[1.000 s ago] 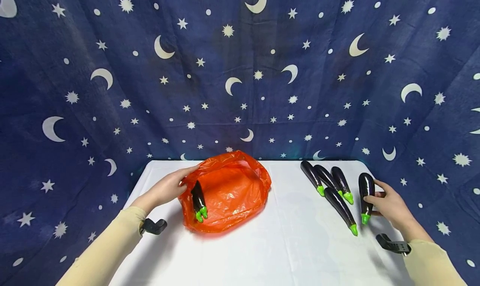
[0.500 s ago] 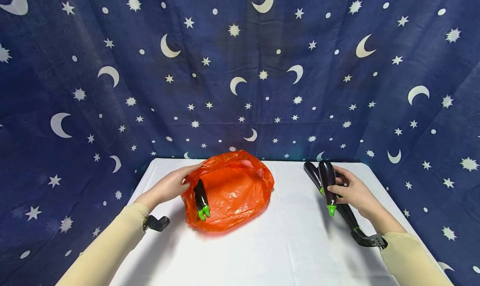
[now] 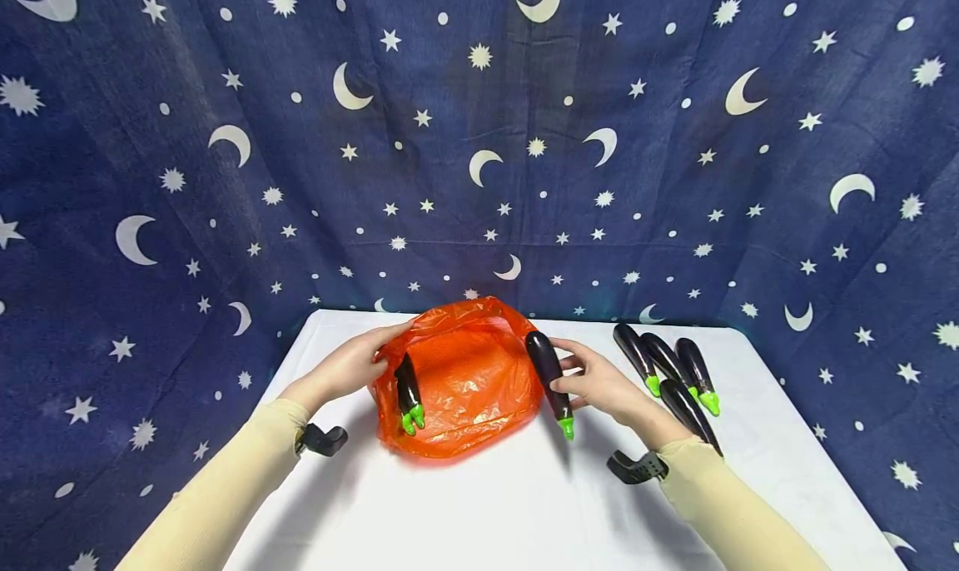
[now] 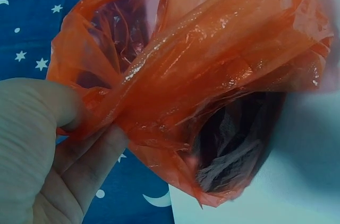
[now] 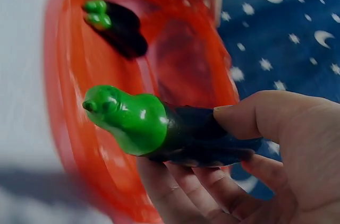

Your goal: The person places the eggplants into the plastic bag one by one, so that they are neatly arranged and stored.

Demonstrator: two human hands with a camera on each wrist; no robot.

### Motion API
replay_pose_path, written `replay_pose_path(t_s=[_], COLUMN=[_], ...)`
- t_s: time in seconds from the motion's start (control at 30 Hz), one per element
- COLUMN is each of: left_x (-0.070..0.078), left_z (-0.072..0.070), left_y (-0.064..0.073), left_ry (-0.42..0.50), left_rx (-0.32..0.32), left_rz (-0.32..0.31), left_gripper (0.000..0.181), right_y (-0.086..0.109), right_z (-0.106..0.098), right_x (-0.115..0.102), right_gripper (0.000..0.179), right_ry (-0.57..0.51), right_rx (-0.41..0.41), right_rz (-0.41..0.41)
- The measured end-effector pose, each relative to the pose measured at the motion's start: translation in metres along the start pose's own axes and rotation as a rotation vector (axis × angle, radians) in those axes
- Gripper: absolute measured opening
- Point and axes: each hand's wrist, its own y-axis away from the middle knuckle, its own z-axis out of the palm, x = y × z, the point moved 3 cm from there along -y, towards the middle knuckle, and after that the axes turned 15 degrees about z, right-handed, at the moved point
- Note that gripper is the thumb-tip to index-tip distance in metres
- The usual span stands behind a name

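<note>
Eggplant in the right hand, clasped between thumb and fingers, green stem pointing near. It hangs by the right rim of the orange bag; contact with the plastic cannot be told. Left hand pinches the bag's left rim; mouth open to the near side. Two eggplants inside, at left. Judged best: hold that rim firmly so the mouth stays wide, bring the eggplant left past the film without snagging, set it down low. Four more eggplants right, on the white surface. Starry backdrop beyond. No brand, label or writing legible anywhere.
</note>
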Motion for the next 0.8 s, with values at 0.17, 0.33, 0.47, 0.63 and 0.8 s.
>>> replay_pose_path(t_s=[0.17,0.33,0.47,0.63,0.8], left_x=[0.001,0.003,0.003,0.004,0.004], left_z=[0.001,0.001,0.001,0.001,0.0], left_y=[-0.002,-0.003,-0.003,-0.004,-0.003], left_ry=[-0.01,-0.01,-0.004,-0.009,-0.009], left_rx=[0.009,0.018,0.021,0.023,0.019], left_rz=[0.001,0.002,-0.012,-0.012,-0.012], left_gripper=[0.074,0.074,0.075,0.074,0.074], right_y=[-0.027,-0.056,-0.076,-0.098,-0.116], right_z=[0.043,0.076,0.098,0.122,0.138], right_x=[-0.007,-0.012,-0.018,-0.025,-0.026], right_gripper=[0.08,0.079,0.078,0.078,0.074], right_ry=[0.031,0.048,0.027,0.001,0.009], right_rx=[-0.052,-0.049,-0.062,-0.081,-0.044], right_rz=[0.007,0.034,0.05,0.049,0.054])
